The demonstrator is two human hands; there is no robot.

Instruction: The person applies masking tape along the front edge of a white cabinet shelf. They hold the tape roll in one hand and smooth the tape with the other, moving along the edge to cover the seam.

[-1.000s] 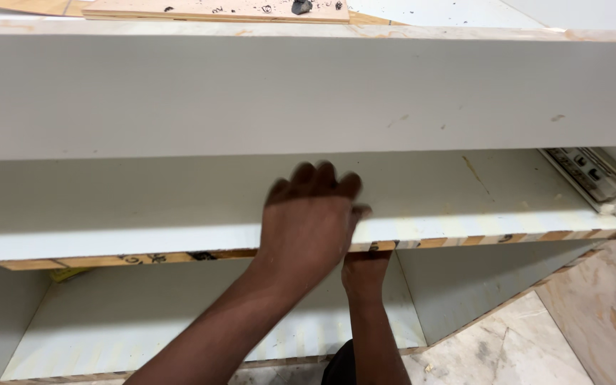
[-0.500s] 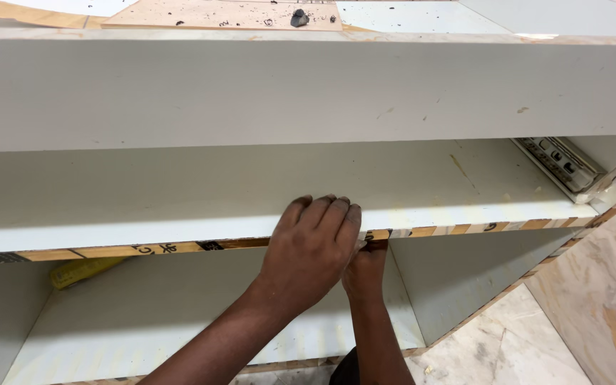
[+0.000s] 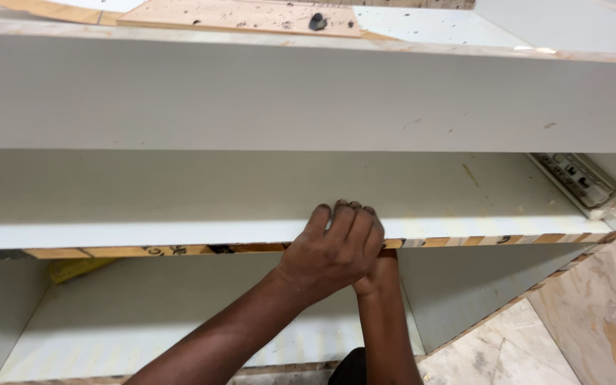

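A person's two bare hands work at the front edge of a white shelf (image 3: 180,232) inside a white cabinet. The left hand (image 3: 333,249) lies palm down over that edge, near its middle, fingers curled together and pressing on the shelf's top face. The right hand (image 3: 379,274) sits just under the shelf edge, directly below the left hand and touching it; most of it is hidden, so whether it is open or closed cannot be told. The shelf's raw plywood edge (image 3: 465,242) shows as a brown strip running left and right of the hands. Above the shelf runs a wide white panel (image 3: 286,93). At the shelf's far right end sits a metal drawer slide (image 3: 575,177). Below the shelf, to the left, lies a yellow object (image 3: 80,267).
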